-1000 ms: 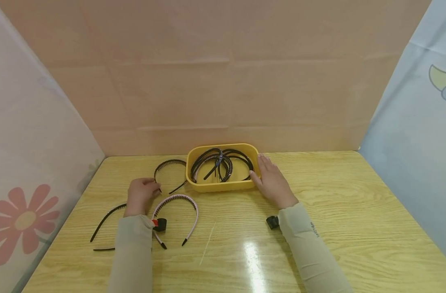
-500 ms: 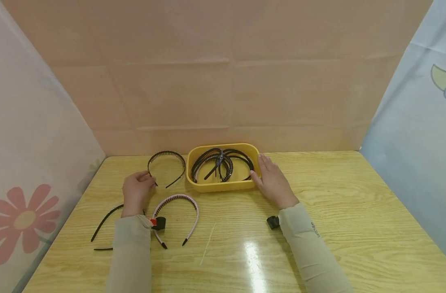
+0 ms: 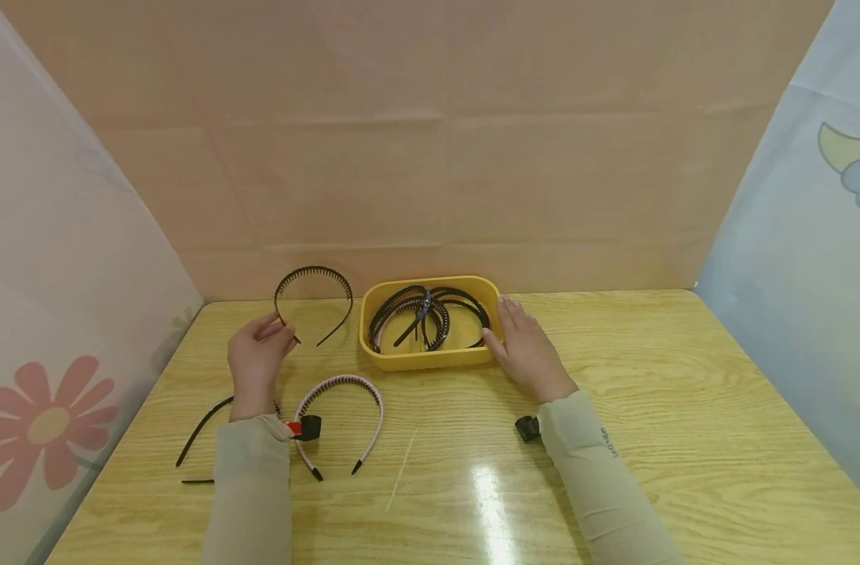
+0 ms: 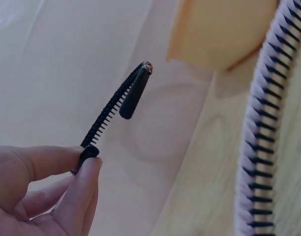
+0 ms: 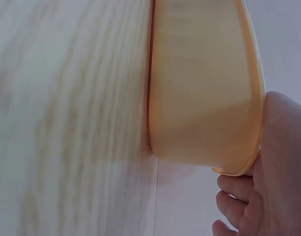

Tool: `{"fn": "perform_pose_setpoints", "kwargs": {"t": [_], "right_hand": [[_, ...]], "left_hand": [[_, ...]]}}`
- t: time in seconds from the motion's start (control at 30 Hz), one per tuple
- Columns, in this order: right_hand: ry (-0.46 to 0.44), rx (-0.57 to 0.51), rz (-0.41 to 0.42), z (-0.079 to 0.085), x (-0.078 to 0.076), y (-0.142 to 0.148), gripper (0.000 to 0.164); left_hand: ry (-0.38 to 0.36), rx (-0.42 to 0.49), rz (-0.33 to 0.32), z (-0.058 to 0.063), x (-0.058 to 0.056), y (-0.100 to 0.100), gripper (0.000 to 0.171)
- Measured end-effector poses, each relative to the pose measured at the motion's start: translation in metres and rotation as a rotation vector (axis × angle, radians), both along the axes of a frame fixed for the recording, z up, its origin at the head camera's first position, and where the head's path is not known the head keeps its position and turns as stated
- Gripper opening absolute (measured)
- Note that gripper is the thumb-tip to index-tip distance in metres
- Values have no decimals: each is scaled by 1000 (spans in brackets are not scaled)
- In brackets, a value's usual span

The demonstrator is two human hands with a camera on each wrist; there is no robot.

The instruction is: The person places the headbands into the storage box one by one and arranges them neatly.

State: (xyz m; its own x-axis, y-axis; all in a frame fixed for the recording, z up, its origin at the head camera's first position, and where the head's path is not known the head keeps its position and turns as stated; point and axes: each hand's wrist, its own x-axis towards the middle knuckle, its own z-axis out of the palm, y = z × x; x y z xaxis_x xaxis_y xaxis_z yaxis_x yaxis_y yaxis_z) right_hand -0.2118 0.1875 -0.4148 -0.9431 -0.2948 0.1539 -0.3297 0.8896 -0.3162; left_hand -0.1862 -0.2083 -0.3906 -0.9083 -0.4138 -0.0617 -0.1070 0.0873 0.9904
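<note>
My left hand (image 3: 259, 357) pinches one end of a thin black toothed headband (image 3: 314, 269), held up off the table to the left of the yellow bin (image 3: 430, 361). In the left wrist view, thumb and fingertips grip its black tip (image 4: 89, 151), and a glittery spot shows at the bend of the band. My right hand (image 3: 529, 353) rests against the bin's right end, fingers straight along the outside and thumb at the front corner rim. Inside the bin lie several black headbands (image 3: 440, 318), one with a bluish ornament.
A lilac headband (image 3: 379, 408) with black teeth and tips lies on the wooden table (image 3: 684, 408), in front of the bin. Another black headband (image 3: 200, 430) lies partly under the left forearm. An upright beige sheet (image 3: 430, 157) stands behind the bin.
My left hand has lifted the black headband from the table, bringing it up and slightly left, away from the bin's side. The right hand and the bin have stayed put.
</note>
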Motion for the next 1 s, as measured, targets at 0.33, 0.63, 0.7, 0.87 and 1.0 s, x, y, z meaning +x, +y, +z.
{"fn": "perform_pose_setpoints", "kwargs": {"t": [0.33,0.63,0.7,0.87,1.0], "right_hand": [[2,4,4,-2,-1,1,72],[0,5,0,-2,1,2,72],[5,5,0,-1,0,2,72],[2,-2,-5,-3,-1,3,72],[-2,-10,-7,-3,-1,3,72]], "left_hand": [[102,126,-35,8,2,12,53],[138,155,-117,16,1,31,51],[139,160,-130,16,1,36,51],[159,186,-166,13,-2,48,49],[177,204,-180,10,-5,57,48]]}}
